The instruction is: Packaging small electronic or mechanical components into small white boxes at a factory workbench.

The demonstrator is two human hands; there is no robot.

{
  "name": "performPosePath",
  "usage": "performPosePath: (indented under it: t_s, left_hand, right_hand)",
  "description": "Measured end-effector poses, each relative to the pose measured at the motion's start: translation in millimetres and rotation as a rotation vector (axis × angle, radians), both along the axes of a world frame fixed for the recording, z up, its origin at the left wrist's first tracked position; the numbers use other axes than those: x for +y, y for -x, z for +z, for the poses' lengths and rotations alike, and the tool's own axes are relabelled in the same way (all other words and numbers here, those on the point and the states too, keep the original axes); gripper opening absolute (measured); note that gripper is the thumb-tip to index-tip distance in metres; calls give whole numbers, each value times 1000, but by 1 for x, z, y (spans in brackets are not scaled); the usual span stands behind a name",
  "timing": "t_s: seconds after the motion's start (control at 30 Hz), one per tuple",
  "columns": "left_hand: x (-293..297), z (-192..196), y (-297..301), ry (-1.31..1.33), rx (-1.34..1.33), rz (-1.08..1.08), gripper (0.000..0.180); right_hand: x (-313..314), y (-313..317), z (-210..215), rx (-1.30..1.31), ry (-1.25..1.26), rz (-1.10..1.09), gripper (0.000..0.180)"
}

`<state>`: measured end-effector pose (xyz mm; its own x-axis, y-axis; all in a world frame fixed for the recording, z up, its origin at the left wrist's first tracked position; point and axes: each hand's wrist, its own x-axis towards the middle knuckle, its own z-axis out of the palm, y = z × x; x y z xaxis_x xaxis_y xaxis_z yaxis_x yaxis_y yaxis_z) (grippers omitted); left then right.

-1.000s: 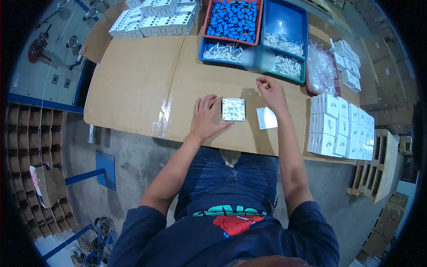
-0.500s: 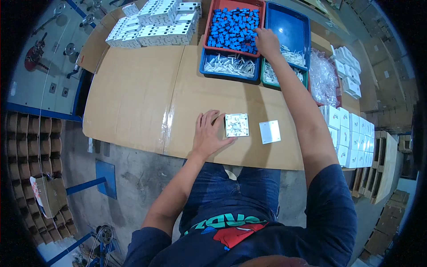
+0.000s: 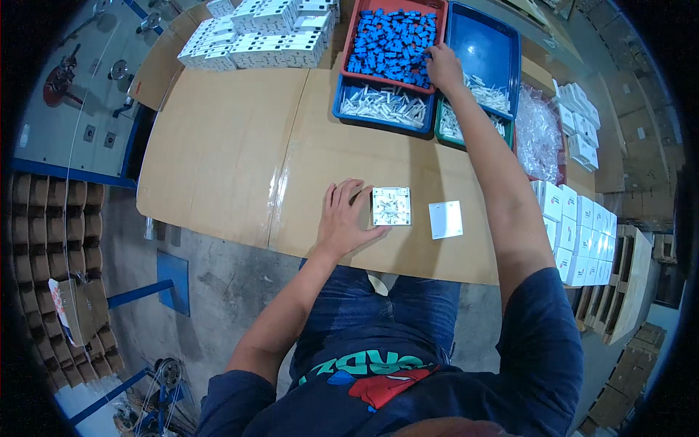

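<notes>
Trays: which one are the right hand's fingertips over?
Red tray of blue parts: the right hand has fingertips over its right side. The front blue tray, rear blue tray and green tray show white pieces.

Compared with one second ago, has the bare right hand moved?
Yes: the right hand moved forward, to the right side of the red rectangular tray.

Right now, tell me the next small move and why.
Probably pinch one of the blue pieces with the right hand: it is over the edge of the red tray, beside them, while the left hand rests beside the white housing.
</notes>
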<state>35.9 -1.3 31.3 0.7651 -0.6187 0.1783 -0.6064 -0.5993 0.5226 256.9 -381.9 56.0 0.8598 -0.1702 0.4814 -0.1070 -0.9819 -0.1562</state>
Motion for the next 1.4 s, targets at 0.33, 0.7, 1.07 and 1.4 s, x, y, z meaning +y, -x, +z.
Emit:
performPosePath:
  t_s: [0.33, 0.7, 1.07, 1.4]
  left_hand:
    - [3, -11, 2, 3, -13, -33, 81]
    - [5, -24, -2, -21, -160, -53, 81]
    - [4, -22, 1, 12, -165, -65, 80]
    - [1, -21, 0, 19, -172, -70, 81]
  right_hand:
    - [0, 66, 5, -49, -817, 237, 28]
    - [131, 297, -3, 81, -1691, 113, 34]
    - [172, 345, 3, -38, -1622, 158, 54]
    - [167, 338, -9, 11, -1771, 147, 43]
